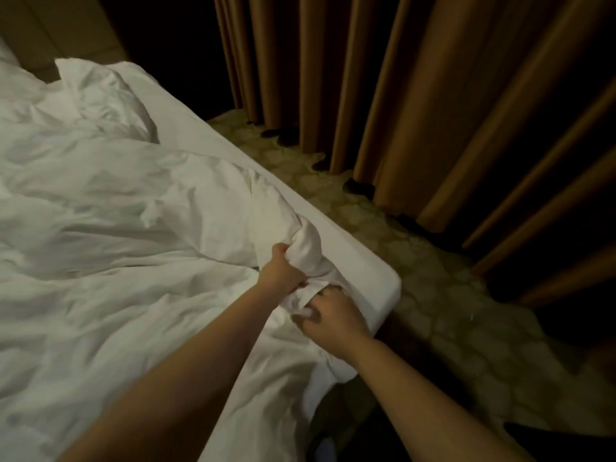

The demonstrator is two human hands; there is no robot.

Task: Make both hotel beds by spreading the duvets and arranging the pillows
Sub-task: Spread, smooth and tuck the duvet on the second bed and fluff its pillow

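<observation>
rumpled white cloth duvet (133,228): lies bunched at near corner of white-sheeted mattress (376,278), inside both fists | left hand (283,271): fingers curled tight, grips duvet corner | right hand (333,315): just beside, fingers clamped on same bunch

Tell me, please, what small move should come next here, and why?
Probably draw the bunched corner of the duvet out to the mattress corner: the left hand and right hand both grip it, the duvet lies crumpled, and that corner is bare.
</observation>
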